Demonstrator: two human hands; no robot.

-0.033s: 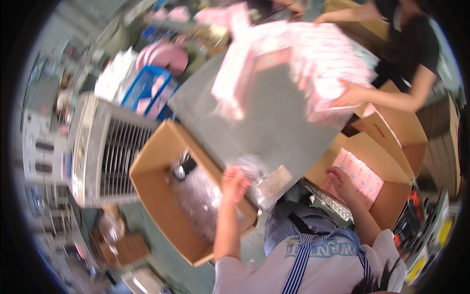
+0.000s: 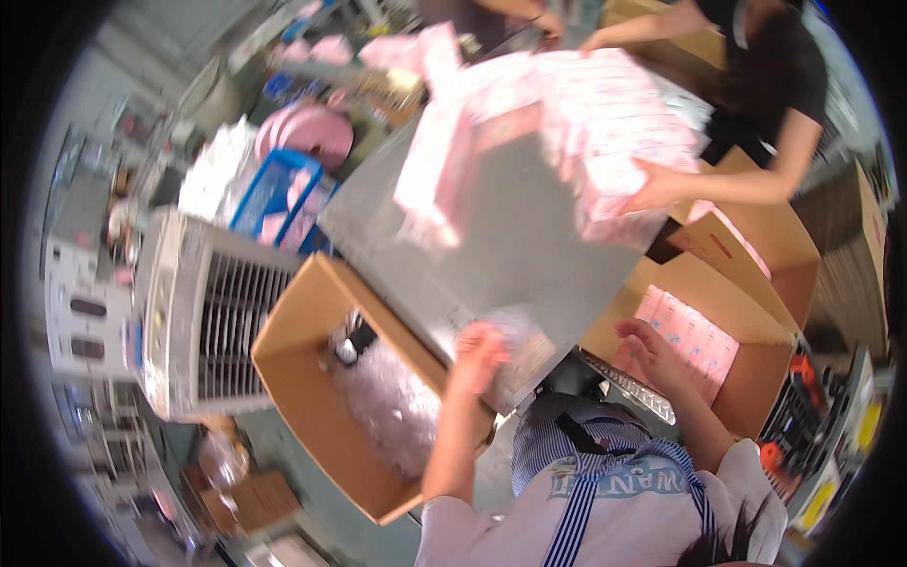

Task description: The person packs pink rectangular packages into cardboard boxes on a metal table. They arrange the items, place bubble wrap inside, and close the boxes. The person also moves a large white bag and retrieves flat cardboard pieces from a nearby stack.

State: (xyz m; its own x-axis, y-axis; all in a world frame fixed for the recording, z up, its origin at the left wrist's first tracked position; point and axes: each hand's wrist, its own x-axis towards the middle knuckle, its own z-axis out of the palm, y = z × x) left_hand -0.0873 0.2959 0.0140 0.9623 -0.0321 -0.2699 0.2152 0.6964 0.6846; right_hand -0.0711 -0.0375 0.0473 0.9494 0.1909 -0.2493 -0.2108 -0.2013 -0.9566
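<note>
Left hand (image 2: 482, 357) touches clear plastic film (image 2: 518, 326); grip indeterminable. Right hand (image 2: 650, 352): loosely spread, pink patterned packs (image 2: 701, 338) immediately rightward.

Wide head-worn fisheye view, downward onto the nearby grey table (image 2: 515, 248)

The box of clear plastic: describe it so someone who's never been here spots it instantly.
Start at the big grey table in the middle. Along its lower-left edge, beside the pale slatted appliance, stands an open cardboard box. Clear shiny plastic lies inside it, whereas the carton right of the table holds pink packs.
</note>
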